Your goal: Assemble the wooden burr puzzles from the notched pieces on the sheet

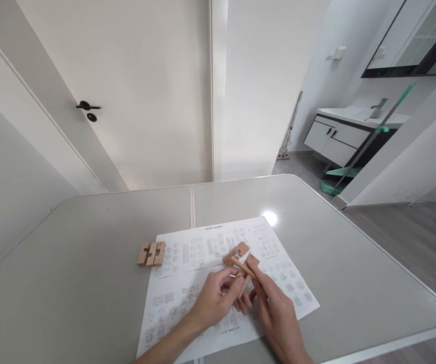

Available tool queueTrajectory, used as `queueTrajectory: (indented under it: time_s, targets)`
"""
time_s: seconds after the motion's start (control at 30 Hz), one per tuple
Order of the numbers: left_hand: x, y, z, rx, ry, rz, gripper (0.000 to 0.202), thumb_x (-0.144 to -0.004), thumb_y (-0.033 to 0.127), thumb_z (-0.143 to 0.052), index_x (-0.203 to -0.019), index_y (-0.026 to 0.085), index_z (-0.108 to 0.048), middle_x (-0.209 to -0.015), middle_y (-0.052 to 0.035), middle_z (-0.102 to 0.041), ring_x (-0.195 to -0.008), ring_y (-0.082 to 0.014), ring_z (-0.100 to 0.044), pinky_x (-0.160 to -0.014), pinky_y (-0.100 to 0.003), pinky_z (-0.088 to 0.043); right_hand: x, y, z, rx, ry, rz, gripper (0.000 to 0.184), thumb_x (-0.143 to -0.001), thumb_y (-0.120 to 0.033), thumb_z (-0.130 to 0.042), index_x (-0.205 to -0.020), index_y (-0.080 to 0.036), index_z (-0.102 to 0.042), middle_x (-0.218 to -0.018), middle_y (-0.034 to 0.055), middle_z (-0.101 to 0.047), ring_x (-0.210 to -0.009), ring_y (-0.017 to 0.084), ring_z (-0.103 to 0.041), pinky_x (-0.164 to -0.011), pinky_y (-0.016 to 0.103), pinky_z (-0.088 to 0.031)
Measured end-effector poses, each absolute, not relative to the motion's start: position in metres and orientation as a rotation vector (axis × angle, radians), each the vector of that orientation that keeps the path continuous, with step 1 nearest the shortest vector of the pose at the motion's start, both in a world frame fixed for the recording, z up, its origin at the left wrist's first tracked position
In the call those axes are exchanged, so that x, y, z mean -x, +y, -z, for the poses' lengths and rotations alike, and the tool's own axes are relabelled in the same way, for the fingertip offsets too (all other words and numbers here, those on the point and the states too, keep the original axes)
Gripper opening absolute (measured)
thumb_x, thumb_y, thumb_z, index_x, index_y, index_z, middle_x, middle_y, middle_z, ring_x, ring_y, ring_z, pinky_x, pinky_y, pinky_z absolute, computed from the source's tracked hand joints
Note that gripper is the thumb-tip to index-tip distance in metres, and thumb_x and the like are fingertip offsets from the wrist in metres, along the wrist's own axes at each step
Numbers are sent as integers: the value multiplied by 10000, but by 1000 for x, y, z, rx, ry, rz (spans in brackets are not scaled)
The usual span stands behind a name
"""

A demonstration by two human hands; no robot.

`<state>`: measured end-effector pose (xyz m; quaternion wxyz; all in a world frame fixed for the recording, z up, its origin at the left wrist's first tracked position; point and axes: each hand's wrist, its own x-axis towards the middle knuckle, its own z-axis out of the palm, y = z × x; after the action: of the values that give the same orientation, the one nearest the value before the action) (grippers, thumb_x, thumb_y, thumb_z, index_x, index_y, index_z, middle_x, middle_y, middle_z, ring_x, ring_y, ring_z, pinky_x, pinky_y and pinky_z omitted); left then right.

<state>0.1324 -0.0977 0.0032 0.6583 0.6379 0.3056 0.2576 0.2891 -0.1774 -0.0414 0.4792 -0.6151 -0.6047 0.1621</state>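
Both my hands meet over a printed instruction sheet (218,242) lying on a grey table (89,283). My left hand (213,298) and my right hand (274,308) are closed together around notched wooden puzzle pieces (241,262), which stick out past the fingertips and cross one another. The fingers pinch the near ends of the pieces. A second group of three wooden pieces (151,254) lies side by side at the sheet's left edge, apart from both hands.
The table has a seam down its middle (192,207) and rounded corners. Behind it stand a white door with a black handle (88,106) and a wall. To the right a bathroom opens, with a vanity (339,136) and a green mop (369,136).
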Motion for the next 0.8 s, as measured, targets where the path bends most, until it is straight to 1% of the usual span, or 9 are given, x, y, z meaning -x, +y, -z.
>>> queueTrajectory:
  time_s: [0.13,0.27,0.37,0.53,0.8]
  targets:
    - [-133,-102,-5,-1512,704,-625,311,-1024,448,-546,-1004,154,-647,-655,-40,-719,-552,-157,-672,-564,-268,-570,-288,-178,43,1494,-1476,-376,521,-1036,-173,-370,-1539,-280,-453,-1069,79,-741,-771,173,-723,-666,238,-589]
    - [-133,-101,-4,-1495,700,-623,312,-1024,454,-543,-995,155,-630,-652,-44,-716,-533,-150,-651,-556,-268,-566,-290,-177,46,1444,-1478,-426,513,-1041,-150,-353,-1519,-292,-469,-1143,82,-725,-831,169,-723,-732,252,-595]
    - [-132,-99,-4,-1457,687,-599,328,-1022,465,-544,-1016,148,-632,-633,-40,-697,-523,-145,-633,-554,-269,-559,-292,-176,44,1404,-1486,-462,511,-1039,-131,-336,-1491,-309,-498,-1197,74,-709,-840,162,-720,-766,262,-593]
    - [-131,-98,-7,-1440,672,-591,342,-1017,470,-553,-1039,141,-645,-621,-35,-677,-521,-145,-622,-557,-277,-554,-292,-177,38,1419,-1473,-489,524,-1025,-116,-340,-1478,-317,-513,-1162,65,-719,-805,159,-717,-769,273,-590]
    - [-131,-97,-8,-1445,674,-589,338,-1020,467,-547,-1072,146,-639,-631,-31,-676,-545,-149,-622,-580,-283,-559,-291,-176,37,1459,-1479,-487,498,-1047,-176,-347,-1502,-322,-485,-1129,60,-722,-802,168,-711,-754,281,-592]
